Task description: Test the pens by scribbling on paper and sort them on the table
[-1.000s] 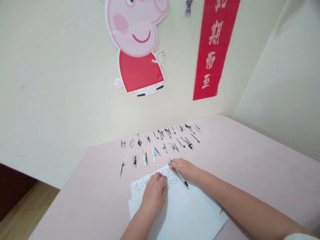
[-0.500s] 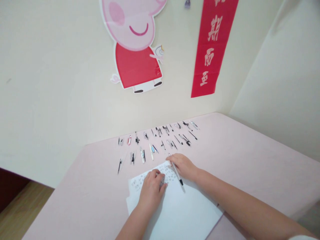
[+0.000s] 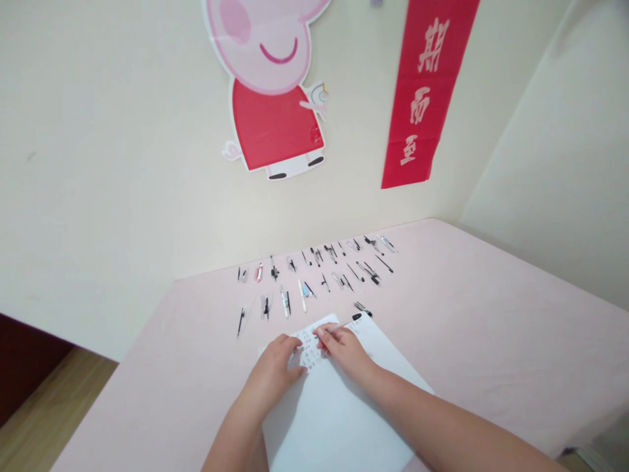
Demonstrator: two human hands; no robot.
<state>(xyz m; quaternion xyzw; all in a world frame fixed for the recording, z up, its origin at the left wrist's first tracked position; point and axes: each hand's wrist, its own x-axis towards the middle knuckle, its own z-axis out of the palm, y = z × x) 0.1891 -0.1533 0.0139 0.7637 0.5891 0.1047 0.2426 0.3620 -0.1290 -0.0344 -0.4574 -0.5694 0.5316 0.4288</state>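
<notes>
White paper (image 3: pixel 339 419) lies beneath the fingers (image 3: pixel 289 343): right hand (image 3: pixel 348 353) pinching a slanting pen (image 3: pixel 356 317), left hand (image 3: pixel 275 366) palm down, loosely curved, thumb apart.

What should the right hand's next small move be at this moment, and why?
Probably to bring the black-ended pen down to the handwriting for a short stroke. The right hand grips it with the other end towards the written lines, and the left hand lies at the paper, perhaps steadying it. Whether the tip already touches is too small to tell.
</notes>
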